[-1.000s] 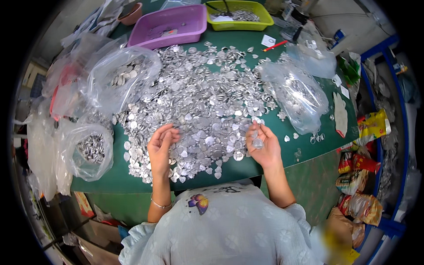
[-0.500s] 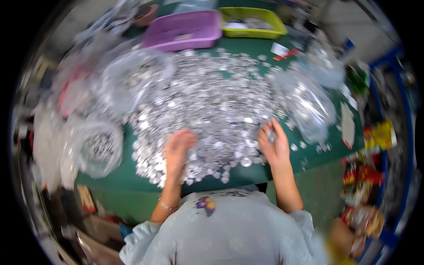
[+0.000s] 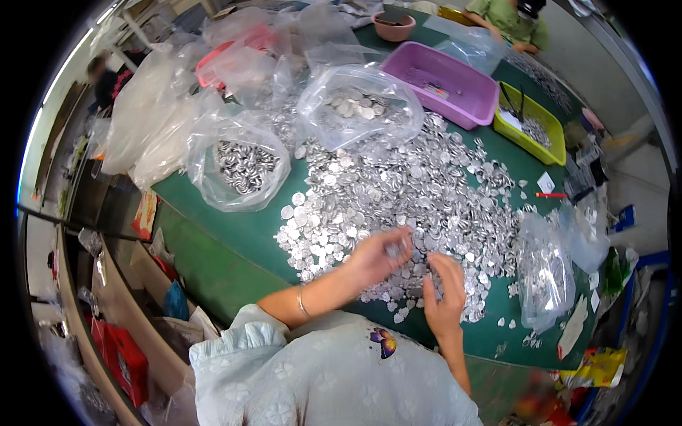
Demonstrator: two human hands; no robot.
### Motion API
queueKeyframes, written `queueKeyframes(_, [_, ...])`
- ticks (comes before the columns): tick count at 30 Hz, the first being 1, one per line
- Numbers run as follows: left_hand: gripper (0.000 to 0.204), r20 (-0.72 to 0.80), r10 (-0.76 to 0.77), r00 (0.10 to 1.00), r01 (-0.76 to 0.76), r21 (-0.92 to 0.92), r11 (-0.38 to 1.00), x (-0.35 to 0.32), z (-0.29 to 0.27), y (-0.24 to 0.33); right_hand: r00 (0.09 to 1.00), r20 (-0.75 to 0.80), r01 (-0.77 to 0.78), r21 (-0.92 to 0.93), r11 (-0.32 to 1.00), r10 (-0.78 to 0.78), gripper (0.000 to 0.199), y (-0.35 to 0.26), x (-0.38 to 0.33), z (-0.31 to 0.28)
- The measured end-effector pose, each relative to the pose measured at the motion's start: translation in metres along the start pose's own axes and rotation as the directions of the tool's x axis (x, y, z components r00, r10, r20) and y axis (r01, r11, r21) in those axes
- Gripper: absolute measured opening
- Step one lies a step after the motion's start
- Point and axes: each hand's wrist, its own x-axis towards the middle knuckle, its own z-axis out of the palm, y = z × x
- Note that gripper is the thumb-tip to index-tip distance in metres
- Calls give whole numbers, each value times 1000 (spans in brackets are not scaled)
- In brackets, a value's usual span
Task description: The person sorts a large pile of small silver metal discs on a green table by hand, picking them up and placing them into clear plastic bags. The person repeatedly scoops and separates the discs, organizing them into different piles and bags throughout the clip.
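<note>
A wide heap of small flat silver metal pieces (image 3: 398,181) covers much of the green table. Above its near part, my left hand (image 3: 380,257) has its fingers curled round a silver metal piece (image 3: 393,248), slightly blurred. A bracelet circles that wrist. Close to its right, my right hand (image 3: 446,295) is over the heap's near edge, fingers bent and thumb apart from the index finger. I make out no piece between them. Some pieces lie loose along the near edge below my hands.
Clear plastic bags with silver pieces stand left (image 3: 245,174), behind the heap (image 3: 355,113) and right (image 3: 545,266). A purple basin (image 3: 444,89) and a yellow-green tray (image 3: 529,131) sit at the back. Another person in green (image 3: 508,21) sits beyond.
The view has swung left, so the heap appears farther right. My hands have come closer together. A silver piece showed in my right hand before; one now shows in my left.
</note>
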Motion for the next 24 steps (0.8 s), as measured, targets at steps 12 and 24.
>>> queueKeyframes(12, [48, 35, 770, 637, -625, 607, 490, 134, 28, 297, 998, 48, -27, -148, 989, 35, 67, 47, -63, 5])
queueKeyframes(24, [34, 770, 96, 631, -643, 588, -491, 89, 37, 124, 996, -88, -64, -450, 891, 27, 78, 69, -66, 25])
